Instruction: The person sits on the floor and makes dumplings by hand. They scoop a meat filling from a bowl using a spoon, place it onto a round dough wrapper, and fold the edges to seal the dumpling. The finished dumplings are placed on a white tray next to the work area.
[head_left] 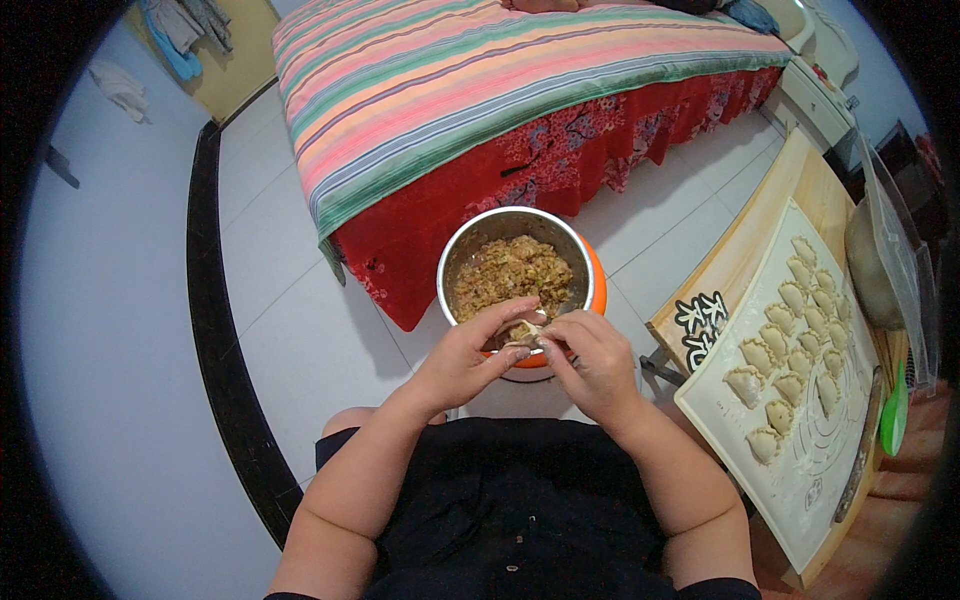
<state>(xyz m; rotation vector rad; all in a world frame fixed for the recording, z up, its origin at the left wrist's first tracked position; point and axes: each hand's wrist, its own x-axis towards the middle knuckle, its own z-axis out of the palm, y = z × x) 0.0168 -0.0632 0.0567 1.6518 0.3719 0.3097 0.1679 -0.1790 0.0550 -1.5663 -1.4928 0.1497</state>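
Observation:
A dumpling [520, 332] with some filling showing in its folded wrapper sits between my hands, just over the near rim of a metal bowl [447, 262]. My left hand [478, 350] cups it, with the thumb below and the fingers above. At its right edge, my right hand [590, 362] pinches the dough between thumb and fingertips. Brown, chunky filling [515, 270] lies in the bowl. Flour or dough whitens several of my fingertips. The dumpling's underside is hidden by my left fingers.
To my right, several finished dumplings [790, 388] lie in rows on a white floured mat [725, 405] atop a wooden table [765, 215]. A rolling pin [858, 450] and a green-handled utensil [893, 420] lie along its far right side. Ahead stands a bed with a striped cover [480, 75].

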